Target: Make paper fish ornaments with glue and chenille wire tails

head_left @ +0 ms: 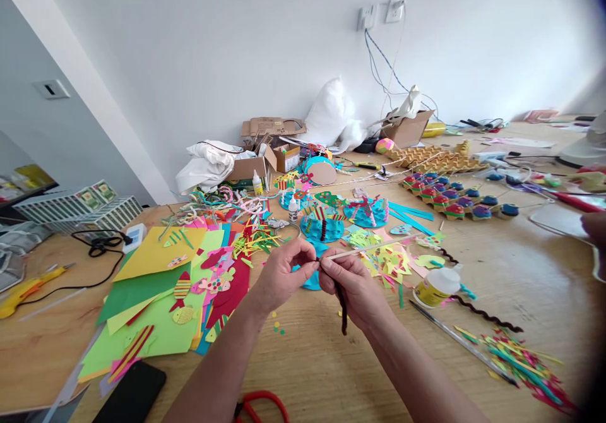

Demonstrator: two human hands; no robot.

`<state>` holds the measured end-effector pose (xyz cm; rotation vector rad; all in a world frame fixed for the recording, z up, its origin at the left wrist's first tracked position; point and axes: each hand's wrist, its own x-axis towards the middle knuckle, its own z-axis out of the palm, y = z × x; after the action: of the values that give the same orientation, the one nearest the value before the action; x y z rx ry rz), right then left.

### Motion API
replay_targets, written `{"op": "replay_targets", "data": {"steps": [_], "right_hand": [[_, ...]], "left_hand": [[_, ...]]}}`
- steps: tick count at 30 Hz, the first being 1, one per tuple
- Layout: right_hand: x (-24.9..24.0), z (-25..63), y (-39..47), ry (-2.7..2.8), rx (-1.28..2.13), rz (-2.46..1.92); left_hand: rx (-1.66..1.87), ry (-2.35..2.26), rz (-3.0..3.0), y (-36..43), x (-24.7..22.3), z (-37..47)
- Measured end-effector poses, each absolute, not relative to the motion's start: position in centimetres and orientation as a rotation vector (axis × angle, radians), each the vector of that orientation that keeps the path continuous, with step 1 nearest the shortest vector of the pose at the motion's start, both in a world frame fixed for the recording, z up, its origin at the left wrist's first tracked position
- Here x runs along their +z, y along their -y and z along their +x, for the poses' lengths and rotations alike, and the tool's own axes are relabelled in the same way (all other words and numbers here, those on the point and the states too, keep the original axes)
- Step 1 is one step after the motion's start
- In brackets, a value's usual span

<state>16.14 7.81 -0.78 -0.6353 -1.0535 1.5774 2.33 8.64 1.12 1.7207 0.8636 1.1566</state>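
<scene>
A dark brown pipe cleaner (341,312) hangs down from my right hand (355,284). The same hand holds a thin pale stick (374,246) that points off to the right. My left hand (279,271) is closed in a pinch on the pipe cleaner's upper end, where both hands' fingertips meet against the stick. Beyond them stand turquoise craft pieces (322,227) with paper fish and twisted posts. To the right of my hands, two coiled brown pipe cleaners (487,314) lie near a tilted white glue bottle (438,286).
Coloured paper sheets (156,322) with paper fish lie left, near a black phone (132,394). Red-handled scissors (265,401) are at the front edge. A pen (464,344) and paper strips (525,366) lie right. Painted egg-carton cups (457,196) stand farther back. Another person's hand (594,227) shows at right.
</scene>
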Motion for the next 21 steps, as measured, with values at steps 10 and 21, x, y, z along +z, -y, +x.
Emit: {"op": "replay_targets", "data": {"steps": [10, 21], "right_hand": [[-1.5, 16.3, -8.1, 1.154, 1.457, -0.681], [-1.1, 15.9, -7.4, 1.352, 1.319, -1.131]], "left_hand": [[1.149, -1.067, 2.029, -8.3, 1.9, 2.5], [1.239, -1.345, 2.395, -9.2, 0.5, 2.3]]}}
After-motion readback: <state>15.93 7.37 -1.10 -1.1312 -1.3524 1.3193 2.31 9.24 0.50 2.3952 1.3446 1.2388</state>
